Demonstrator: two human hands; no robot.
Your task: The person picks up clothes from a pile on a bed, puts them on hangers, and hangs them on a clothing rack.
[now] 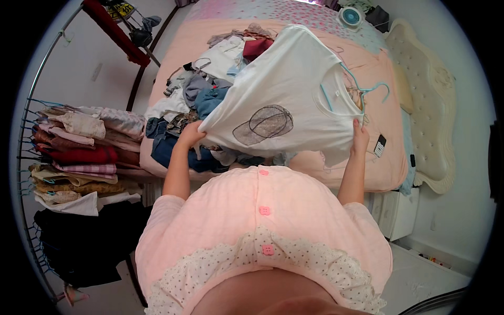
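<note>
A white T-shirt [299,75] with a grey cap printed on its front is stretched between my two hands above the bed. My left hand [191,134] grips the shirt near its lower edge. Near the neckline, my right hand [359,138] pinches the fabric at the shoulder. A light-blue clothes hanger [356,83] sits inside the neck opening, with its hook sticking out to the right. Part of the hanger is hidden by the shirt. Under and beyond the shirt lies a heap of mixed clothes [208,96], including denim pieces [179,153] close to my left hand.
A metal garment rack [29,92] with many hung clothes [84,153] stands at the left. The bed [388,165] has a tufted headboard [423,86] on the right. A dark object with a white label [379,146] lies on the sheet. A small fan [351,17] stands at the far side.
</note>
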